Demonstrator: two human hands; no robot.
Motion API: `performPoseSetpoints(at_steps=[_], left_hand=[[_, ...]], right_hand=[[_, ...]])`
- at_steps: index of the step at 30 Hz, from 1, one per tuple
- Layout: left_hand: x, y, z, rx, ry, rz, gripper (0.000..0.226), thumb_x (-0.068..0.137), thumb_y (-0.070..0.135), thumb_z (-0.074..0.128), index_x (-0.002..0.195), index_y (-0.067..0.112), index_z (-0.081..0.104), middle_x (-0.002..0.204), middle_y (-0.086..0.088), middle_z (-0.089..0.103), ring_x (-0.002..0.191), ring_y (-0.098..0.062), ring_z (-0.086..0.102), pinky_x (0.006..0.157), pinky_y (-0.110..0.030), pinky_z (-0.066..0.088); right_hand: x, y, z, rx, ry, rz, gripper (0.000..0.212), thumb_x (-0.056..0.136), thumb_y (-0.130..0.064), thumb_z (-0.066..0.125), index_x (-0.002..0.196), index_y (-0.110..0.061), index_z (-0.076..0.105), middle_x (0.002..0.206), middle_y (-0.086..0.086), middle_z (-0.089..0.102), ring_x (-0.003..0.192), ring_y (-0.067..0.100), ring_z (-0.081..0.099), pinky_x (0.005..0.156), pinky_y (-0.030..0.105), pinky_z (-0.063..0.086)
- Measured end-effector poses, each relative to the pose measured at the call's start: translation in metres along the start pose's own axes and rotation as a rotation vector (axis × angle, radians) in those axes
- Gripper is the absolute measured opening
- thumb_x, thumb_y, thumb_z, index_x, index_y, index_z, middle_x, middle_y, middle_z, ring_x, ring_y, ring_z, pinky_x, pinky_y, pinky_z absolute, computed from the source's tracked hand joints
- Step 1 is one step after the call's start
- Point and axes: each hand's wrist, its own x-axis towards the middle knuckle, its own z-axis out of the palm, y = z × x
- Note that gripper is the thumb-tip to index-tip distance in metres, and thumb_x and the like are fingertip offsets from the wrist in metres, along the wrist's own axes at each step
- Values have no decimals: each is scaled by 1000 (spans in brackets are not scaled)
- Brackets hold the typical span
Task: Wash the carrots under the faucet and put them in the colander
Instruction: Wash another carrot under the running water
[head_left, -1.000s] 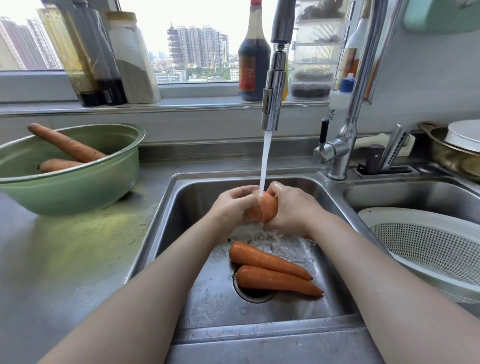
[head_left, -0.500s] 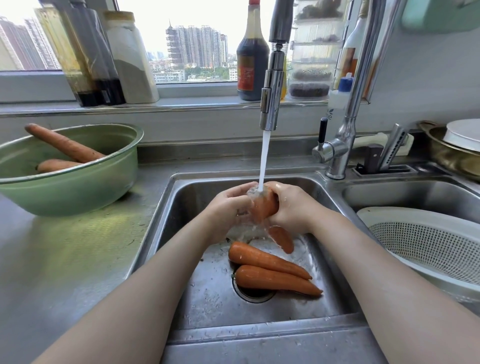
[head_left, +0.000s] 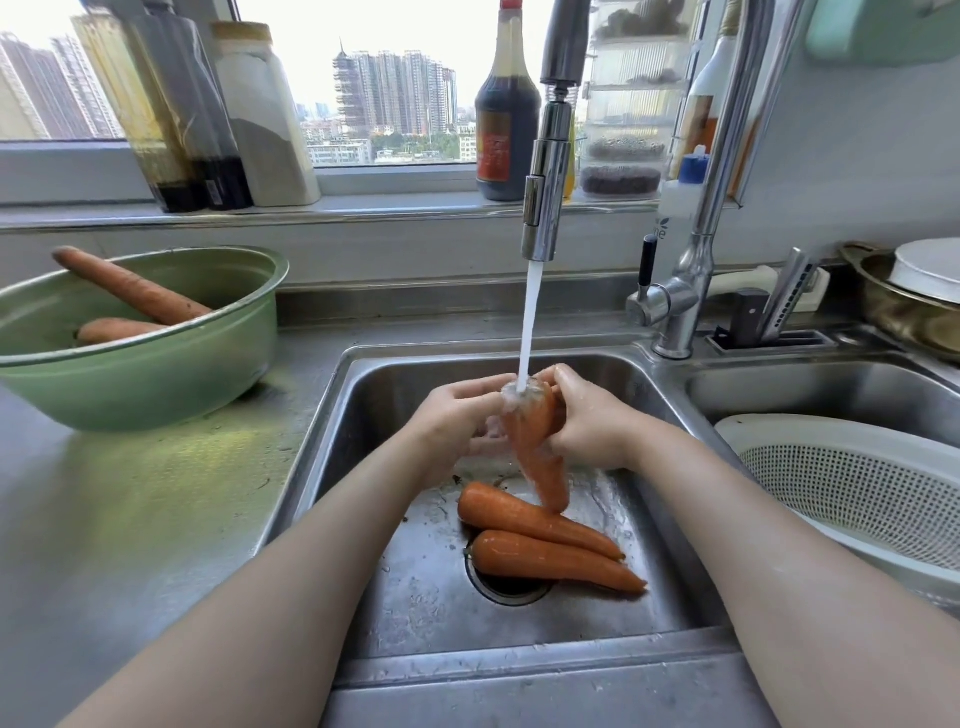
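Observation:
Water runs from the faucet (head_left: 545, 208) onto the thick top of a carrot (head_left: 535, 452) held upright over the sink (head_left: 415, 613), tip down. My left hand (head_left: 457, 415) grips it from the left and my right hand (head_left: 587, 421) from the right. Two more wet carrots (head_left: 550, 561) lie side by side over the drain. The white colander (head_left: 852, 493) sits in the right basin, with nothing showing inside. A green bowl (head_left: 135, 374) on the left counter holds two dirty carrots (head_left: 130, 291).
Bottles and jars line the windowsill behind the faucet. A knife holder (head_left: 769, 317) stands behind the right basin, and a metal bowl with a white plate (head_left: 919, 291) sits at far right. The steel counter (head_left: 130, 519) stretches left of the sink.
The carrot in my hands has turned from nearly hidden between my palms to upright, its tip now hanging down toward the carrots in the sink. Both hands stay under the stream.

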Motion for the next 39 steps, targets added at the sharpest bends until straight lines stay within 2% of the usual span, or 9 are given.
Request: performPoseSetpoints(at_steps=[5, 9, 14, 21, 23, 26, 29, 33, 39], left_hand=[[-2, 0, 7, -85, 28, -28, 28, 96, 4, 69, 121, 16, 71, 111, -14, 78, 102, -28, 77, 82, -41, 64], [-1, -1, 2, -18, 45, -28, 28, 96, 1, 68, 120, 14, 74, 108, -13, 79, 102, -28, 76, 85, -41, 63], [0, 5, -10, 163, 223, 99, 14, 97, 8, 69, 102, 10, 81, 91, -11, 80, 82, -23, 77, 76, -40, 65], [-4, 12, -9, 135, 280, 186, 11, 90, 17, 80, 97, 8, 78, 90, -12, 80, 87, -26, 78, 77, -38, 63], [-4, 10, -5, 144, 262, 179, 13, 94, 22, 76, 103, 12, 77, 96, -10, 80, 92, -26, 77, 80, -38, 65], [-2, 7, 0, 135, 83, 90, 36, 100, 33, 67, 135, 26, 63, 119, -5, 75, 106, -24, 75, 93, -47, 61], [-2, 3, 1, 118, -132, 57, 42, 105, 23, 60, 145, 35, 54, 126, -10, 73, 114, -33, 71, 97, -53, 59], [-2, 2, 0, 118, -126, 68, 47, 104, 23, 61, 148, 35, 50, 129, -10, 71, 113, -32, 72, 95, -49, 60], [4, 0, 0, -7, -92, -68, 48, 109, 21, 48, 153, 39, 43, 132, -22, 65, 110, -37, 71, 90, -54, 61]], right_hand=[[2, 0, -1, 175, 22, -36, 69, 71, -25, 95, 129, -33, 59, 120, -3, 67, 108, 15, 69, 90, 38, 63], [2, 3, -2, 248, 63, -79, 66, 68, -7, 95, 120, -34, 65, 113, -6, 74, 105, 11, 73, 89, 32, 62], [8, 9, -3, 487, -25, -60, 71, 70, 16, 86, 125, -21, 64, 121, 9, 74, 112, 24, 72, 93, 48, 61], [11, 11, -5, 738, -82, -120, 76, 70, 3, 80, 142, -14, 60, 125, 15, 73, 115, 29, 70, 98, 45, 56], [11, 10, -5, 805, -95, -150, 69, 74, 3, 75, 140, -12, 61, 130, 19, 70, 115, 31, 69, 100, 44, 55], [11, 10, -5, 900, -113, -175, 62, 77, 9, 74, 134, -13, 63, 120, 18, 73, 105, 26, 73, 89, 35, 58], [10, 8, -5, 974, -100, -155, 55, 84, 4, 70, 136, -13, 61, 117, 14, 74, 105, 24, 73, 88, 33, 60], [8, 1, 2, 997, -108, -92, 39, 103, -5, 52, 141, -5, 59, 132, 21, 69, 118, 31, 69, 96, 39, 60], [13, -3, 14, 996, 1, 59, 31, 110, -12, 48, 136, -3, 61, 117, 14, 75, 98, 20, 75, 77, 31, 61]])
